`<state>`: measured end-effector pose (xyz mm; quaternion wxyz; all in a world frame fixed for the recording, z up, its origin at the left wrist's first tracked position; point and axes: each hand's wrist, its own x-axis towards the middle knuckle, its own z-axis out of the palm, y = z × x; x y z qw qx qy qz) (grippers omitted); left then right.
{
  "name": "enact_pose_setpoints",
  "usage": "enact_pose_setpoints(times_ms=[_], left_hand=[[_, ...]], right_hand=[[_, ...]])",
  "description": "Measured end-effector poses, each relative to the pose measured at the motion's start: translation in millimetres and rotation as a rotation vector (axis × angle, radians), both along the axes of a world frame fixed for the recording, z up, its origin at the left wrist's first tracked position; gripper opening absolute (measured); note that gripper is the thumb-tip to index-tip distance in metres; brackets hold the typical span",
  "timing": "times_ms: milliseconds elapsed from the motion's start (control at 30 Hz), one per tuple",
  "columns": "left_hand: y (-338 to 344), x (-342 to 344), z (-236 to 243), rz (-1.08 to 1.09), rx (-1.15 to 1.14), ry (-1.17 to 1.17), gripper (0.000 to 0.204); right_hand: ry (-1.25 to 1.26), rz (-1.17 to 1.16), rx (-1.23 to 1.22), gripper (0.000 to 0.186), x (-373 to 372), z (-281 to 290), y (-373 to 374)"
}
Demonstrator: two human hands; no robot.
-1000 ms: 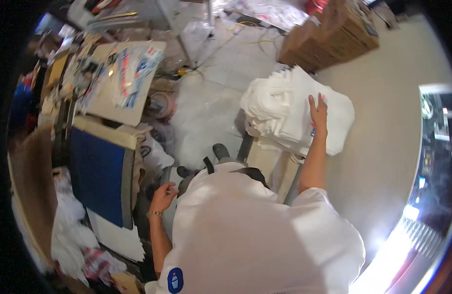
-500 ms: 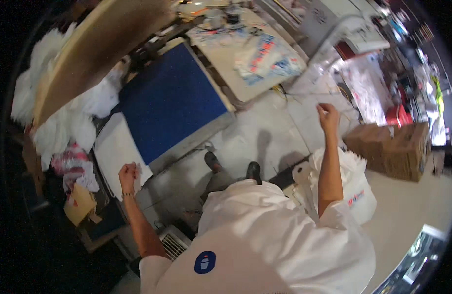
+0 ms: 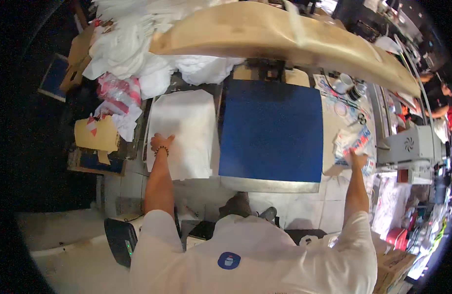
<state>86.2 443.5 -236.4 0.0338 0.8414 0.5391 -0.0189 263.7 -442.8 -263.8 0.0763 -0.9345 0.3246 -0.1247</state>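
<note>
My left hand (image 3: 162, 141) lies with its fingers spread on the left edge of a stack of flat white sheets (image 3: 189, 122), whose material I cannot tell. Dark beads circle that wrist. Over on the right, my right hand (image 3: 359, 159) is at the near edge of a printed sheet (image 3: 352, 140) with red and blue marks, its fingers closed at the edge and partly hidden. More such sheets lie under and around it. Between my hands sits a flat dark-blue pad (image 3: 272, 130).
A big tan padded panel (image 3: 265, 32) spans above the pad's far side. Piled white cloth (image 3: 133, 44) lies far left, near a pink-and-white plastic bundle (image 3: 118, 93). A white mug (image 3: 342, 83) and scissors (image 3: 361, 118) rest on the right table. A grey machine (image 3: 412, 147) stands farther right.
My view has swung left and now faces the blue pad. My left hand has come down spread onto the white stack; my right hand has gone from mid-air to the printed sheets.
</note>
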Motion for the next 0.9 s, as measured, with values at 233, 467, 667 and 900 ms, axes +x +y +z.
enact_pose_setpoints(times_ms=[233, 467, 667, 900], left_hand=[[44, -8, -4, -0.193, 0.035, -0.291, 0.048], [-41, -8, 151, -0.523, -0.08, -0.476, 0.026], [-139, -120, 315, -0.579, -0.124, -0.526, 0.033], [-151, -187, 375, -0.809, -0.5, -0.97, 0.038]], right_hand=[[-0.26, -0.005, 0.922, 0.064, 25, -22, -62], [-0.15, -0.172, 0.172, 0.088, 16, -45, -78], [0.539, 0.383, -0.086, 0.083, 25, -47, -85], [-0.179, 0.285, 0.381, 0.041, 16, -52, -123]])
